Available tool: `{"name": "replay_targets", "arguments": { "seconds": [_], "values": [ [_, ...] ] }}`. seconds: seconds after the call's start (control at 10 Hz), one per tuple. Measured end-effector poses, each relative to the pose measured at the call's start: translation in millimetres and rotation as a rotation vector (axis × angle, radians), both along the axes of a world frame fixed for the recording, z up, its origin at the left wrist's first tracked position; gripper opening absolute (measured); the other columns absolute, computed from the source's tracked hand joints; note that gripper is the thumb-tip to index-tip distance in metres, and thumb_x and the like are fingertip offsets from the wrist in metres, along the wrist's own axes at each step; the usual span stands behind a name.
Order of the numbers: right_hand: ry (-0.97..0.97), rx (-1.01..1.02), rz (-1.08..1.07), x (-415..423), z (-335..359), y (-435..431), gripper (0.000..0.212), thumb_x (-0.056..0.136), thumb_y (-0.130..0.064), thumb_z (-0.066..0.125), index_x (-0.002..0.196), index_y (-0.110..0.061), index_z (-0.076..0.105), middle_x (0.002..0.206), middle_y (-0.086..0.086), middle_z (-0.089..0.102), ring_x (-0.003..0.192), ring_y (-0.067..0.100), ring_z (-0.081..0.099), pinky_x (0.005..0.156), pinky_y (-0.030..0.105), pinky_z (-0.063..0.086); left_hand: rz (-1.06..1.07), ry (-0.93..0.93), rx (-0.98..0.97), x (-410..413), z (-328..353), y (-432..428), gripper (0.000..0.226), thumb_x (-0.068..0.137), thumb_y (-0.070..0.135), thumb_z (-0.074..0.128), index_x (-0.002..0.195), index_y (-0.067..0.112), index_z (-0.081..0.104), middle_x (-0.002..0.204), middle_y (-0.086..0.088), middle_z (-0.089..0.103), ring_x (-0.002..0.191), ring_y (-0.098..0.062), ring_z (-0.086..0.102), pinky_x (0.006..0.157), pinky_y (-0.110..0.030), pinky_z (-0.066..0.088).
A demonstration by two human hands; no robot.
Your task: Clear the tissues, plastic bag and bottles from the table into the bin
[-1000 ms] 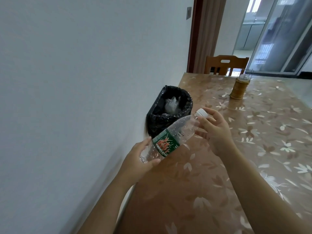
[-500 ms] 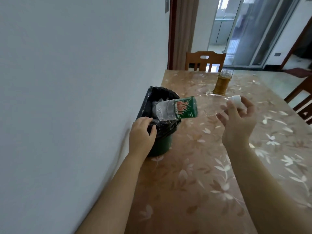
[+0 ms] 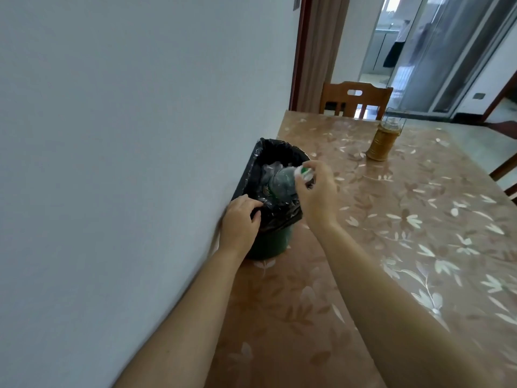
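A small green bin (image 3: 270,245) lined with a black bag stands on the table against the wall. A clear plastic bottle (image 3: 282,183) sticks into its opening, base down among crumpled clear plastic. My right hand (image 3: 317,196) pinches the bottle's white cap end just above the bin's right rim. My left hand (image 3: 242,218) grips the near rim of the bin, fingers curled over the black liner. The bottle's lower part is hidden inside the bin.
The table (image 3: 405,247) has a brown floral cover. An amber jar (image 3: 383,141) stands at the far end, with a wooden chair (image 3: 355,98) behind it. A white wall runs along the left. Another chair (image 3: 505,170) shows at the right edge.
The bottle went from lying across the bin's rim to pointing down into it. My right hand followed it left to the bin. My left hand stays on the rim.
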State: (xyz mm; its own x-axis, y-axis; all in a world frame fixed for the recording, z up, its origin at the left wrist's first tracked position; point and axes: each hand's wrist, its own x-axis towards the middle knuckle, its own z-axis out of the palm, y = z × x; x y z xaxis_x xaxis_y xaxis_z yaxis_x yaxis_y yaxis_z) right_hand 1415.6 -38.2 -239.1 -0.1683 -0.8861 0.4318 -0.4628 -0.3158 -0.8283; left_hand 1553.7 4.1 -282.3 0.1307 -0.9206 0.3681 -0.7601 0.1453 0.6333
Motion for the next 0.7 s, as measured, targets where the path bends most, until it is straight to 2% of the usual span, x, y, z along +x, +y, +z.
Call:
{"name": "replay_targets", "arguments": {
  "seconds": [0.1,0.2,0.3,0.4,0.5,0.6,0.7],
  "values": [
    [0.197,0.102,0.159,7,-19,0,0.034,0.089,-0.011,0.054,0.122,-0.011,0.05,0.122,0.007,0.054,0.107,0.021,0.051,0.085,0.023,0.038,0.005,0.02,0.01,1,-2,-1,0.023,0.086,0.005,0.055,0.107,0.008,0.063,0.119,-0.014,0.061,0.123,-0.023,0.044,0.101,-0.03,0.032],
    [0.328,0.167,0.167,11,-30,-5,0.047,0.091,-0.016,0.052,0.135,-0.014,0.037,0.137,0.007,0.046,0.121,0.024,0.044,0.101,0.032,0.029,0.008,0.021,0.005,0,-2,-1,0.022,0.086,0.006,0.056,0.107,0.008,0.063,0.12,-0.014,0.06,0.124,-0.023,0.043,0.1,-0.027,0.031],
    [0.499,0.304,0.177,11,-29,-14,0.059,0.092,-0.03,0.048,0.142,-0.023,0.018,0.148,0.004,0.03,0.137,0.027,0.019,0.111,0.055,0.01,0.009,0.004,0.005,-1,-2,1,0.023,0.086,0.007,0.056,0.109,0.008,0.061,0.121,-0.013,0.059,0.124,-0.022,0.042,0.097,-0.022,0.026],
    [0.522,0.322,0.199,5,-30,-5,0.067,0.091,-0.035,0.049,0.143,-0.027,0.007,0.152,0.003,0.021,0.14,0.027,0.006,0.11,0.06,0.004,0.011,-0.03,-0.002,-3,-3,5,0.026,0.087,0.01,0.055,0.113,0.008,0.059,0.125,-0.012,0.057,0.125,-0.023,0.041,0.102,-0.027,0.029],
    [0.434,0.287,0.163,-6,-35,21,0.065,0.09,-0.028,0.051,0.143,-0.025,0.012,0.151,0.006,0.023,0.139,0.026,0.012,0.111,0.058,0.004,0.08,-0.024,-0.007,-9,-4,16,0.029,0.086,0.011,0.056,0.114,0.006,0.059,0.127,-0.015,0.054,0.125,-0.029,0.04,0.104,-0.04,0.033],
    [0.383,0.252,0.124,-20,-41,50,0.06,0.089,-0.021,0.051,0.141,-0.02,0.022,0.146,0.01,0.032,0.134,0.027,0.023,0.111,0.055,0.015,0.133,-0.047,-0.065,-20,-8,39,0.027,0.084,0.01,0.058,0.11,0.003,0.061,0.123,-0.018,0.057,0.121,-0.034,0.045,0.1,-0.048,0.039],
    [0.492,0.139,0.146,-36,-49,78,0.055,0.087,-0.018,0.053,0.137,-0.015,0.031,0.14,0.013,0.041,0.129,0.03,0.033,0.107,0.054,0.024,0.156,-0.079,-0.113,-31,-15,66,0.03,0.083,0.017,0.052,0.106,0.002,0.062,0.117,-0.019,0.06,0.116,-0.037,0.05,0.095,-0.048,0.042]
  ]
}}
